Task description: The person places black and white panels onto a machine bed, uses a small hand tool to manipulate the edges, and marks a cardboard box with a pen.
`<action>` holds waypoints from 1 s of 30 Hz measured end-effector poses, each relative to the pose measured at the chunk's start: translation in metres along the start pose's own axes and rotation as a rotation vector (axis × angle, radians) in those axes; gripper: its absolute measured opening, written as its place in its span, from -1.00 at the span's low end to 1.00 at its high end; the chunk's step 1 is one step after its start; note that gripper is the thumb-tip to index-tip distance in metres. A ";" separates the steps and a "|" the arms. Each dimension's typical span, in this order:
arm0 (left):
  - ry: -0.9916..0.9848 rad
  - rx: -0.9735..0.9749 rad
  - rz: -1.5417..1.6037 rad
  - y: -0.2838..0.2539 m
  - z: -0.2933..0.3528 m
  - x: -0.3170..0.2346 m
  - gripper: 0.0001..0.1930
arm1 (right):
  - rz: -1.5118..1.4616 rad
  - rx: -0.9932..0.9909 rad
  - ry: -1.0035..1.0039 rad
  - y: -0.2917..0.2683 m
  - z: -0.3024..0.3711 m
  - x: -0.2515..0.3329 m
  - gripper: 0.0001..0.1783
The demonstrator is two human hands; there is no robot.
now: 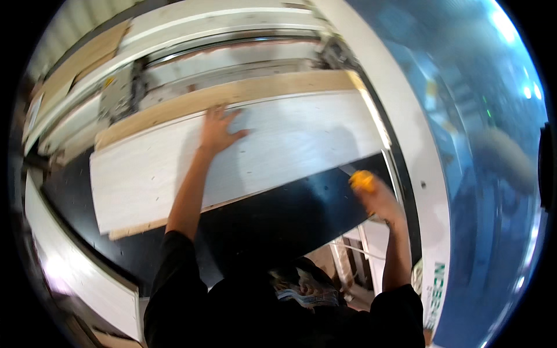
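Observation:
My left hand (217, 132) lies on a long white panel (284, 136), its fingers spread and their tips at the panel's far edge. Gripped in my right hand (380, 201) is a yellow-handled tool (362, 180) with a thin pale tip pointing left, near the panel's near right corner. The tool is blurred, so its exact kind cannot be made out. Small dark specks dot the panel. Under its near left edge shows a strip of bare wood (136, 229).
A light wooden board (243, 89) runs along the panel's far edge. Beneath lies a black work surface (272, 223). Beyond is a machine rail (232, 39) with metal brackets. A white frame (420, 139) and a blue translucent cover (481, 174) stand at right.

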State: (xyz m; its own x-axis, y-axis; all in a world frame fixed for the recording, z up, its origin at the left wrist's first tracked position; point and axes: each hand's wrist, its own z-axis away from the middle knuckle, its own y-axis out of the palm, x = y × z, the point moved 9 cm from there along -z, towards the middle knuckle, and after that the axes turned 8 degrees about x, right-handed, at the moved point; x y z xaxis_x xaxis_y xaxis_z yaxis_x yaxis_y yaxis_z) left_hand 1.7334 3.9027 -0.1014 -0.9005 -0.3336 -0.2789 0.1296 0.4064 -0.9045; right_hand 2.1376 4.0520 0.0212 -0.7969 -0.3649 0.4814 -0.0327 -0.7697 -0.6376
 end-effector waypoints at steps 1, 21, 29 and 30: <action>-0.003 0.054 -0.029 0.004 -0.006 -0.010 -0.28 | 0.084 -0.313 0.104 -0.037 0.020 -0.059 -0.46; -0.005 0.205 0.005 0.075 -0.076 -0.127 -0.26 | -0.030 -1.200 0.443 0.022 0.167 -0.384 -0.50; 0.107 0.245 0.054 0.061 -0.003 -0.181 -0.28 | -0.295 -1.300 0.561 0.118 0.193 -0.487 -0.66; 0.125 0.255 0.063 0.058 0.006 -0.188 -0.28 | -0.188 -1.353 0.546 0.113 0.200 -0.472 -0.65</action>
State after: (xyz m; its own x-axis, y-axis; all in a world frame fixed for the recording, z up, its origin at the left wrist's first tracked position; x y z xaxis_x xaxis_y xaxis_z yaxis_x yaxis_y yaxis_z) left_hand 1.9128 3.9839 -0.1035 -0.9296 -0.2003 -0.3093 0.2727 0.1906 -0.9430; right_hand 2.6311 4.0327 -0.1578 -0.8309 0.1581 0.5335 -0.4418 0.3955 -0.8052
